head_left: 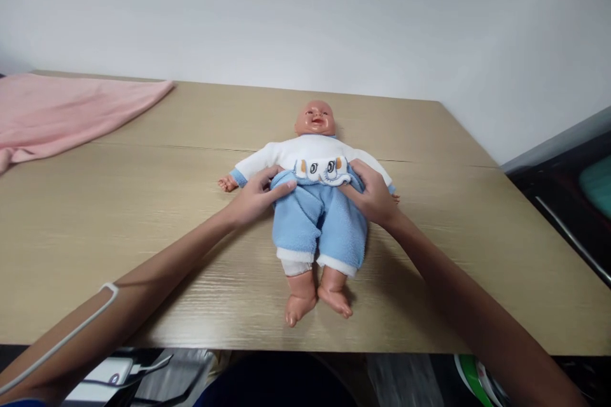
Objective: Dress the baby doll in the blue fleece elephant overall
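Observation:
A baby doll lies on its back on the wooden table, feet towards me. It wears a white top with blue cuffs and blue fleece pants with white hems. My left hand grips the waist of the pants on the left, thumb on top. On the other side, my right hand holds the waist too, fingers partly hidden by the cloth. Between the hands a white patch with embroidered eyes is bunched at the doll's belly. A white lining shows below the left pant leg.
A pink cloth lies at the table's far left. The wooden table meets a pale wall at the back. A black object stands along the right edge. A white cable runs over my left forearm. Below the front edge are a white device and cables.

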Action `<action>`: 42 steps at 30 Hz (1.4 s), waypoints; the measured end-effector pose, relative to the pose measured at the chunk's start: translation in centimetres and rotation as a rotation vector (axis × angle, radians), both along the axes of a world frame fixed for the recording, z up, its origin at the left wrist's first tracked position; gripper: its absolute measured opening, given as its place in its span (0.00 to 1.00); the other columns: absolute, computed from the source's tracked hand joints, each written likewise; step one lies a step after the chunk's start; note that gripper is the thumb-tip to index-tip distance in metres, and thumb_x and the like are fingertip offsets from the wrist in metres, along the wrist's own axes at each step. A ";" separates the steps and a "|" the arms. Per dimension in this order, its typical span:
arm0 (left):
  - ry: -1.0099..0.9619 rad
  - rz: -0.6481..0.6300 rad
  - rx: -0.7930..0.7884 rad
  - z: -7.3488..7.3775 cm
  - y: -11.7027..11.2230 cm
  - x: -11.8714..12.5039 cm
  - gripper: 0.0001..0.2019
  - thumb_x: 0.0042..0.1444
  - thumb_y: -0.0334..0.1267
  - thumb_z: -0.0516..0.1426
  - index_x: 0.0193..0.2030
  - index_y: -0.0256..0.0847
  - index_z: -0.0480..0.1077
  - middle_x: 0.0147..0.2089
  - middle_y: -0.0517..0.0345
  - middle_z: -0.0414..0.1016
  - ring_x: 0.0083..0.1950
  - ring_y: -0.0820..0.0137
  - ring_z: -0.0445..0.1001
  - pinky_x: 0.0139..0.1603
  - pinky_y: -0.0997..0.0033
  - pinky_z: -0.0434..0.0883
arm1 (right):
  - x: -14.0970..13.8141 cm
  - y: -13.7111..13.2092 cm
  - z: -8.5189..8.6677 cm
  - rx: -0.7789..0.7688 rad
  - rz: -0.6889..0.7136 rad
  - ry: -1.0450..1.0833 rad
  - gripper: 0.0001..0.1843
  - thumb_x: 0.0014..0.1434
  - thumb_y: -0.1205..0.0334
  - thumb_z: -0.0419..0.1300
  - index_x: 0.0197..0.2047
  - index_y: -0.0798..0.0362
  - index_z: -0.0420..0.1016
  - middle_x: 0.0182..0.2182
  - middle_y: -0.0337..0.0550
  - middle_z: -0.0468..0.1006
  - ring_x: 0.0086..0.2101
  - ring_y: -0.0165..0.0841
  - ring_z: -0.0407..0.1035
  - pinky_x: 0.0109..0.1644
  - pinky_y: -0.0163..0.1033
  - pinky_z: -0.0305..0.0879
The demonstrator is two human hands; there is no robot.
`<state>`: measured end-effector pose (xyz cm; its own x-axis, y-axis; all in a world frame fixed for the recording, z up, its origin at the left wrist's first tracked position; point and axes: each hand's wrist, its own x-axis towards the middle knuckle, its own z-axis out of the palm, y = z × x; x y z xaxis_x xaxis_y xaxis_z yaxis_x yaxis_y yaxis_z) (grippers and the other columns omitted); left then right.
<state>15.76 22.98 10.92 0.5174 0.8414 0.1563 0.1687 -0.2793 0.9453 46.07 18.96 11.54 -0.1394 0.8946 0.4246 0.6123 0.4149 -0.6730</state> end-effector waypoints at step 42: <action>-0.520 0.252 -0.509 -2.8 -0.3 0.6 0.12 0.52 0.45 0.73 0.38 0.41 0.83 0.44 0.53 0.87 0.53 0.52 0.80 0.56 0.56 0.76 | 0.5 -1.7 -4.5 -0.569 -0.020 0.937 0.26 0.61 0.37 0.74 0.57 0.40 0.85 0.63 0.42 0.88 0.70 0.52 0.76 0.78 0.61 0.71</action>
<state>16.40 22.73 8.15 0.2663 0.9574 -0.1115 -0.3314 0.1996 0.9221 46.53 17.25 7.06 0.0398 0.9918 -0.1212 -0.2389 -0.1084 -0.9650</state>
